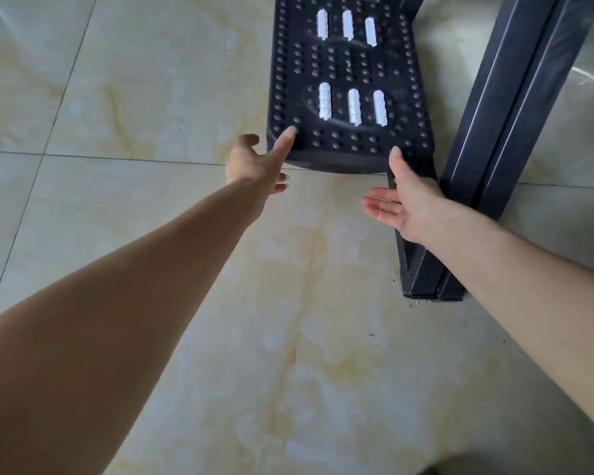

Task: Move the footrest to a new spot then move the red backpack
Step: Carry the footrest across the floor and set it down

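The black footrest (348,73), studded with bumps and carrying two rows of white rollers, sits on the tiled floor at top centre. My left hand (258,162) is at its near left corner, thumb on the top face and fingers curled under the front edge. At the near right corner, my right hand (403,204) lays its thumb on the top face. Its palm faces up and its fingers are spread below the edge, not closed. No red backpack is in view.
A dark metal furniture leg (501,132) with a long foot bar stands right beside the footrest, touching my right wrist area. Pale marbled floor tiles (151,97) stretch to the left and toward me.
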